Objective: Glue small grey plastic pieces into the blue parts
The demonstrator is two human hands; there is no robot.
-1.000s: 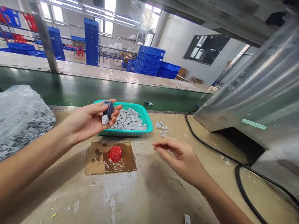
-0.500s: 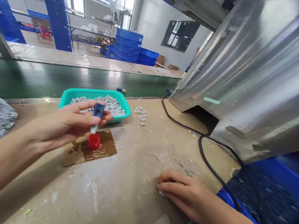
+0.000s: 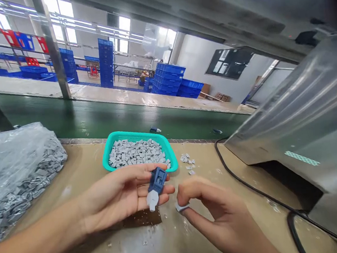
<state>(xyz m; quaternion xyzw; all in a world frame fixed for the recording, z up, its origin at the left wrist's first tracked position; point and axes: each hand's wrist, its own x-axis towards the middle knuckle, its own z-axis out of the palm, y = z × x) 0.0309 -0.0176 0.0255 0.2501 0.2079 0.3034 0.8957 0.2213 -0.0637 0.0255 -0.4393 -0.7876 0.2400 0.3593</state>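
Note:
Between the fingers of my left hand rests a dark blue plastic housing, a rectangular opening facing up. A light grey plastic tip sticks out of its lower end, toward me. Close by on the right, my right hand pinches a small light grey plastic piece between thumb and forefinger. The two parts are apart. Beneath my left hand a wet brown cardboard piece shows only in part. Behind the hands stands a turquoise basket full of small grey pieces.
A clear bag of grey pieces lies at the left. Several loose grey pieces lie right of the basket. A black cable runs along a metal housing. Beyond lies a green conveyor belt carrying dark blue parts.
My left hand has turned the blue housing and moved away from the red object, which is now hidden. My right hand has lifted a grey piece off the table beside it. The view has shifted.

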